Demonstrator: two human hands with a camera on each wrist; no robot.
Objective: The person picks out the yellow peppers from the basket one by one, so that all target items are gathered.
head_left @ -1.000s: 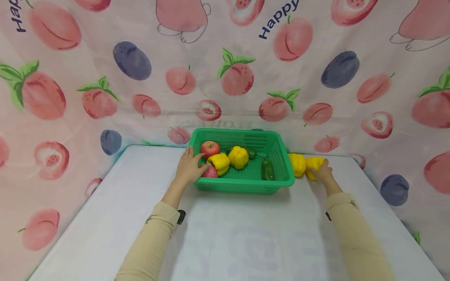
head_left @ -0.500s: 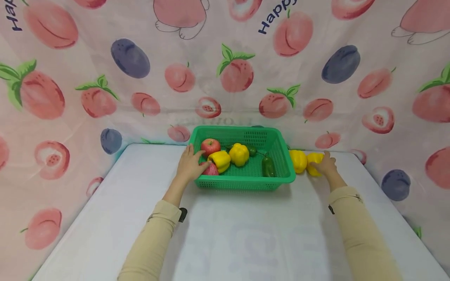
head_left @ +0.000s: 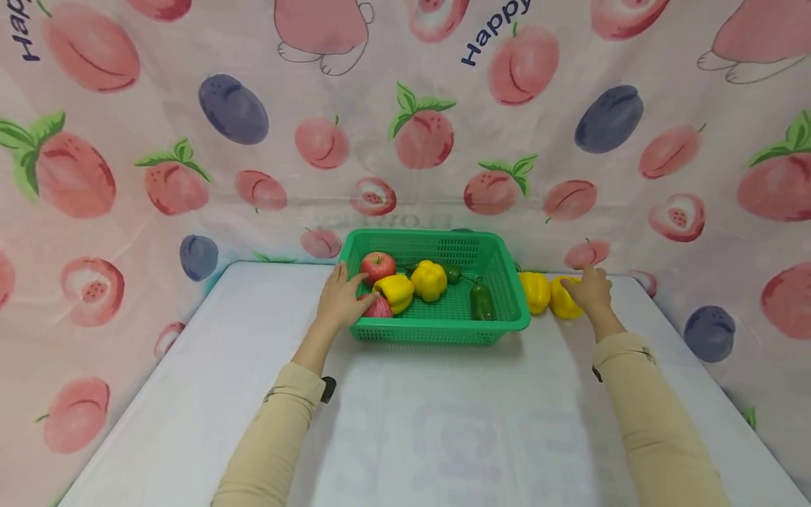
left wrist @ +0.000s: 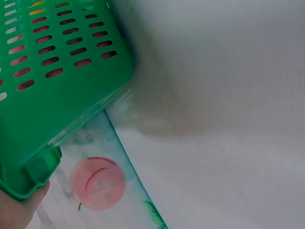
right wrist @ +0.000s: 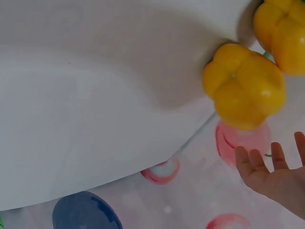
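Note:
My left hand (head_left: 342, 299) grips the left rim of a green plastic basket (head_left: 437, 325), its thumb reaching inside. In the left wrist view, part of the hand (left wrist: 21, 207) shows under the basket's rim (left wrist: 28, 174). Just right of a yellow bell pepper (head_left: 564, 299), my right hand (head_left: 592, 290) has its fingers spread. The right wrist view shows a gap between the hand (right wrist: 276, 183) and that pepper (right wrist: 245, 88). A second yellow bell pepper (head_left: 536, 293) lies between it and the basket.
Inside the basket are a red apple (head_left: 378, 267), yellow bell peppers (head_left: 429, 282), a reddish-purple round item (head_left: 379, 308) partly hidden by the left hand, and green peppers (head_left: 481, 303). A fruit-print cloth (head_left: 418, 190) rises behind the white table (head_left: 405, 422).
My right hand has come off the outer yellow bell pepper and moved slightly right, its fingers opening. The left hand and basket stay in place.

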